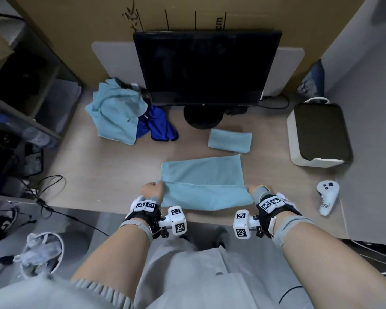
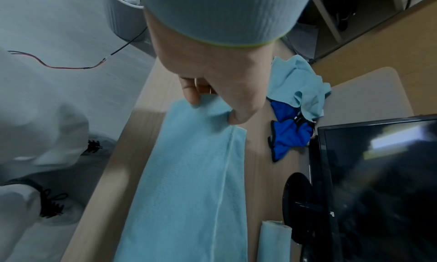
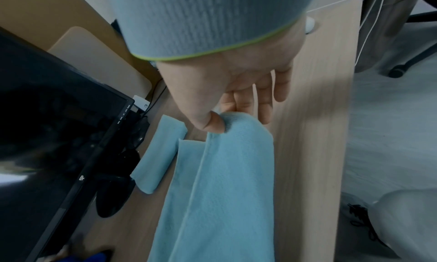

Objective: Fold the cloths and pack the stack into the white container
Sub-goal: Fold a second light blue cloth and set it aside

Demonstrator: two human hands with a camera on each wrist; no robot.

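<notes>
A: Cloth appearance?
B: Light blue cloth (image 1: 201, 175), near half lifted over the far half, flat before the monitor (image 1: 206, 68).
A: Hands?
B: Left hand (image 1: 152, 190) and right hand (image 1: 255, 191) pinching opposite corners.

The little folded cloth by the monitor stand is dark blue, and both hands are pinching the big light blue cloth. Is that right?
Not quite. The little folded cloth is light blue, as the head view shows. The dark blue cloth lies crumpled on the other side of the monitor stand. Both the left hand and the right hand do pinch the big light blue cloth.
</notes>
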